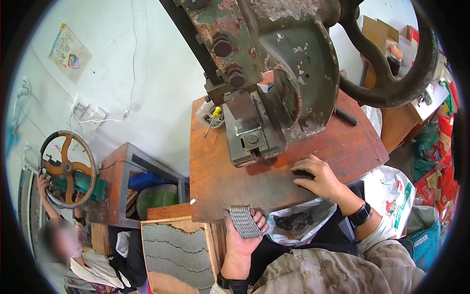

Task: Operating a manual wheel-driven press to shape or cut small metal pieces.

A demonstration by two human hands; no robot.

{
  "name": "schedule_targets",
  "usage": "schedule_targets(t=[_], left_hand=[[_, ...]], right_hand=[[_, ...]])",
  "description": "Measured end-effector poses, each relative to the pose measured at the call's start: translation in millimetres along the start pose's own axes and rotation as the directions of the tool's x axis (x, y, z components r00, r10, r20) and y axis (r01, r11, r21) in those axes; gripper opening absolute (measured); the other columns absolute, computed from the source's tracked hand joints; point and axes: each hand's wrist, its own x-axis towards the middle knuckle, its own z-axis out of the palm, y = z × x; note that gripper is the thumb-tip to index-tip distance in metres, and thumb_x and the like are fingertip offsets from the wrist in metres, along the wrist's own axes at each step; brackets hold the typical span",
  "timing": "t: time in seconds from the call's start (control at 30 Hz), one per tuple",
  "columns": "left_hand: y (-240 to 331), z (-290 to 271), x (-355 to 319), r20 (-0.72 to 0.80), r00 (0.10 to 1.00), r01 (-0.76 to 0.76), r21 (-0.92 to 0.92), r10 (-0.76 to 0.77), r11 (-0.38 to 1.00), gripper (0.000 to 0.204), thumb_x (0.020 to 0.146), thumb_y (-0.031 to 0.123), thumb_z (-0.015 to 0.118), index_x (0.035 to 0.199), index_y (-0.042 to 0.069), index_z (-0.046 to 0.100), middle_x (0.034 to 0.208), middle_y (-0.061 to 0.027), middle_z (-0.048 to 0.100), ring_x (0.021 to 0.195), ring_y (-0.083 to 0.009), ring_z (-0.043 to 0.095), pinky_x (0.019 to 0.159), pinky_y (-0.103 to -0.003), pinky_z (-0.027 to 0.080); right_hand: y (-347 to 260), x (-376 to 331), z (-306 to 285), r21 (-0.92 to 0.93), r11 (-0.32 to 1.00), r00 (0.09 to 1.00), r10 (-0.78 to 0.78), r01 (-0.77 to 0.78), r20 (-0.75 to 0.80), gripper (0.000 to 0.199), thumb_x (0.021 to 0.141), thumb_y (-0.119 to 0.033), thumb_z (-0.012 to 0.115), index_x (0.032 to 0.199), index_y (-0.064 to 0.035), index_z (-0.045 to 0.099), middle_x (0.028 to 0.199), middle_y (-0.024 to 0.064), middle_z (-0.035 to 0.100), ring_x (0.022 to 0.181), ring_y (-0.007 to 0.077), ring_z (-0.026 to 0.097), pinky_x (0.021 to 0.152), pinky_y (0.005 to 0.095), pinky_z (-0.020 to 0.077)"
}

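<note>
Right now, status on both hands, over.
Left hand holding grey ridged metal stack at table edge. Right hand flat on wooden table, beside press. Nothing between.

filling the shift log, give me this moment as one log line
left hand: holds stack of small grey metal pieces at bench edge | right hand: flat on wooden bench, covering dark piece | press: untouched

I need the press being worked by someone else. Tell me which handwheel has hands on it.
The orange-spoked handwheel at far left: another person's hand grips its rim. The big dark handwheel on the green press at upper right is untouched.
</note>
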Motion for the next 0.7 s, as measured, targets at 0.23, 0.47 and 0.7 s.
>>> schedule_targets(t=[0.23,0.47,0.7], left_hand=[[-22,-29,-4,-0.010,0.986,0.164,-0.004,-0.164,0.986,0.065,0.084,0.067,0.035,0.086,0.005,0.053,0.073,-0.0044,0.043,0.068,-0.0196,0.040,0.060,-0.032,0.035],[-46,-52,16,0.006,0.979,0.195,0.261,-0.204,0.945,0.055,0.091,0.054,0.042,0.095,0.001,0.057,0.079,-0.0065,0.052,0.072,-0.0199,0.047,0.063,-0.031,0.039],[-73,-143,41,0.020,0.998,-0.002,0.959,0.060,-0.283,0.071,0.086,0.050,0.054,0.126,-0.008,0.043,0.122,-0.0310,0.049,0.114,-0.0425,0.048,0.098,-0.038,0.036]], right_hand=[[3,0,1,0.027,1.000,1.000,0.008,-0.008,-0.011,0.031,0.070,-0.009,0.071,0.098,0.0005,0.063,0.097,0.0147,0.063,0.091,0.0322,0.057,0.081,0.0385,0.0460],[4,-2,-1,0.011,1.000,1.000,0.009,-0.009,0.003,0.030,0.069,-0.007,0.072,0.097,0.0011,0.063,0.097,0.0148,0.063,0.093,0.0313,0.057,0.081,0.0387,0.0463],[-1,4,12,-0.047,0.998,0.999,-0.034,0.034,0.007,0.029,0.068,-0.007,0.071,0.096,-0.0016,0.064,0.098,0.0135,0.064,0.093,0.0315,0.057,0.082,0.0391,0.0468]])
